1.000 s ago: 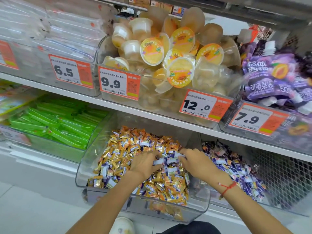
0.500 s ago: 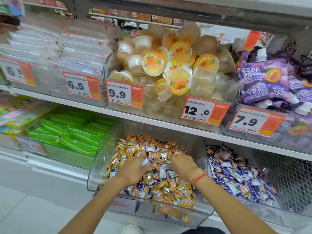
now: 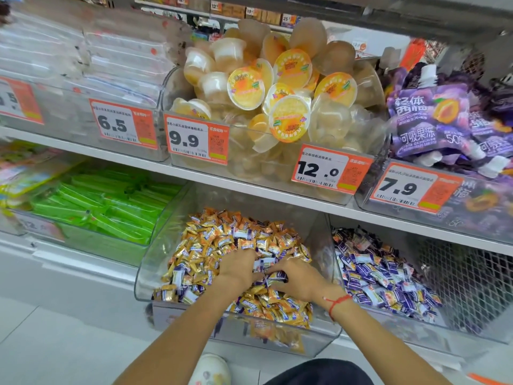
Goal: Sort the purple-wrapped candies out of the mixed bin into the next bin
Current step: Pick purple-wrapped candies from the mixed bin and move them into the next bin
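A clear mixed bin on the lower shelf holds a heap of orange-gold wrapped candies with purple-wrapped candies scattered among them. Both hands are in the middle of the heap. My left hand lies palm down with its fingers curled into the candies. My right hand, with a red string on the wrist, has its fingers curled around a few purple-wrapped candies between the two hands. The bin to the right holds mostly purple-wrapped candies.
A bin of green packets stands left of the mixed bin. The upper shelf overhangs with jelly cups, purple pouches and price tags. A wire mesh basket is at far right. My shoe is below.
The camera has shifted slightly. Both hands have drawn closer together in the heap, the right hand sliding left and curling onto purple candies.
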